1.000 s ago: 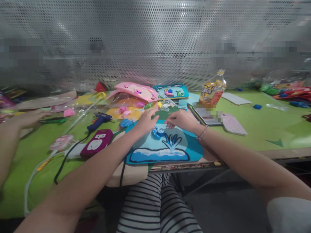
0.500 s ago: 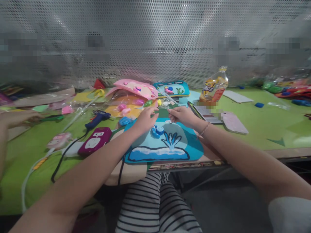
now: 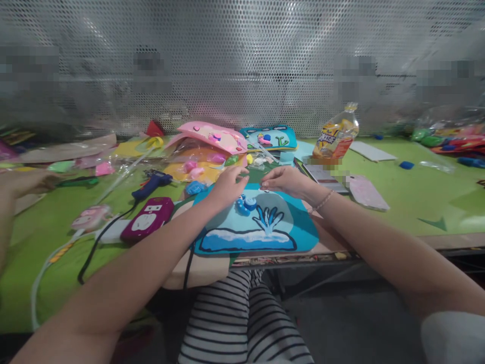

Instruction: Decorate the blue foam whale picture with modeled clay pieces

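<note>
Over the upper edge of a blue foam board [image 3: 303, 230], my left hand [image 3: 230, 185] hangs with its fingers curved and apart, nothing visible in it. My right hand [image 3: 282, 181] faces it, fingertips pinched together just above the board's top edge. A small white piece shows beneath those fingertips; whether they hold it I cannot tell. On the board sit a blue clay snail-like figure [image 3: 246, 203], a blue-and-white clay plant [image 3: 269, 218] and a long blue clay strip edged in white and outlined in black [image 3: 246, 239].
To the left lie a blue glue gun [image 3: 151, 185], a maroon power bank [image 3: 148, 220] and cables. Decorated pink [image 3: 210, 135] and blue boards [image 3: 282, 137] are behind. A plastic bottle [image 3: 336, 136] and a phone [image 3: 367, 193] are at right. Another person's hand [image 3: 32, 183] is far left.
My right hand has shifted slightly, its fingertips lower toward the board's top edge. My left hand has barely moved. The other person's hand has moved slightly left.
</note>
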A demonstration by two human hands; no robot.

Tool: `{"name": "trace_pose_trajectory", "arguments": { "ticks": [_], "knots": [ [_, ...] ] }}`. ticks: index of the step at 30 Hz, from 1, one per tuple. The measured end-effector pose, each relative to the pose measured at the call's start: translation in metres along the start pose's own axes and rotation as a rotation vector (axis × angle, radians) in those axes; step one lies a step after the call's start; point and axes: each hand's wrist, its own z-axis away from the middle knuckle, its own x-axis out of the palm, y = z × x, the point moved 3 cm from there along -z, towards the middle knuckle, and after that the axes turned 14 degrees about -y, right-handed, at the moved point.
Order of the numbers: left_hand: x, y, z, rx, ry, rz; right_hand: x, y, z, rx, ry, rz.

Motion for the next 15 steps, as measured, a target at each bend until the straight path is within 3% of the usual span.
{"name": "trace_pose_trajectory", "arguments": {
  "ticks": [5,15],
  "knots": [
    [-0.0006,0.0011,0.0008,0.011,0.009,-0.026,0.001,0.001,0.0016,0.008,-0.019,-0.02],
    [0.0001,0.0009,0.0009,0.012,0.004,-0.046,-0.0036,0.0003,0.0034,0.112,0.098,0.187]
  ]
}}
